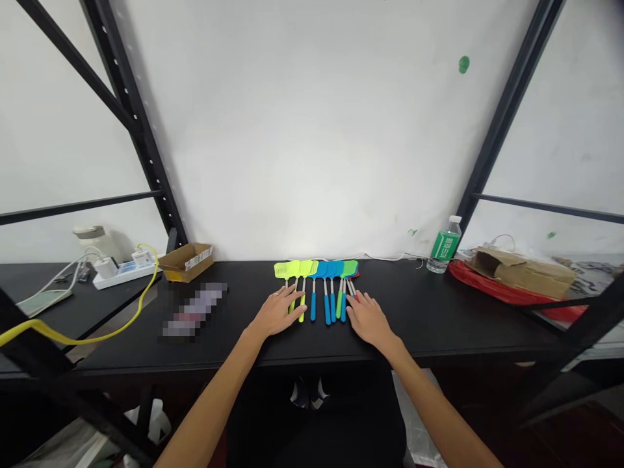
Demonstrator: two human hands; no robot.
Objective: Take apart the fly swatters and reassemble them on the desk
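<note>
Several small fly swatters lie side by side in a row on the black table, heads toward the wall and handles toward me. At the left end are yellow swatters (302,268), in the middle blue swatters (332,270), and toward the right a green swatter (350,268) with a bit of red showing behind it. My left hand (279,314) rests over the leftmost yellow handles, fingers stretched out and thumb apart. Lying flat at the right end, my right hand (369,320) has its fingertips by the red handle, which it partly covers. Neither hand grips a swatter.
An open cardboard box (188,262) and a blurred-out flat item (195,313) lie to the left, near a power strip (124,273) and yellow cable (141,302). At right stand a water bottle (444,246) and brown packaging (526,273) on red plastic. Black shelf posts flank the table.
</note>
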